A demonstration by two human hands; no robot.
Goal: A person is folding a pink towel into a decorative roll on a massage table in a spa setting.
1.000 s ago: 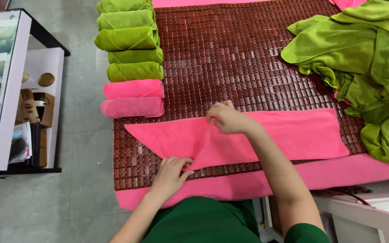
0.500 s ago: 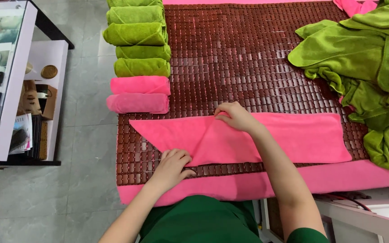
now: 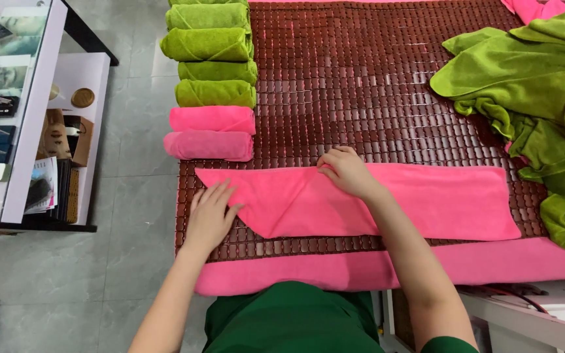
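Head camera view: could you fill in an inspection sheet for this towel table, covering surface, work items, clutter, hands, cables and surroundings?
Surface: dark red beaded mat over a pink sheet.
Work items: flat pink towel, its left end folded to a point.
Clutter: row of rolled green towels, two rolled pink towels, heap of loose green towels.
Hands: left hand flat on the towel's pointed end; right hand pressing its top edge.
Cables: thin wires at lower right.
Surroundings: grey tiled floor, shelf unit.
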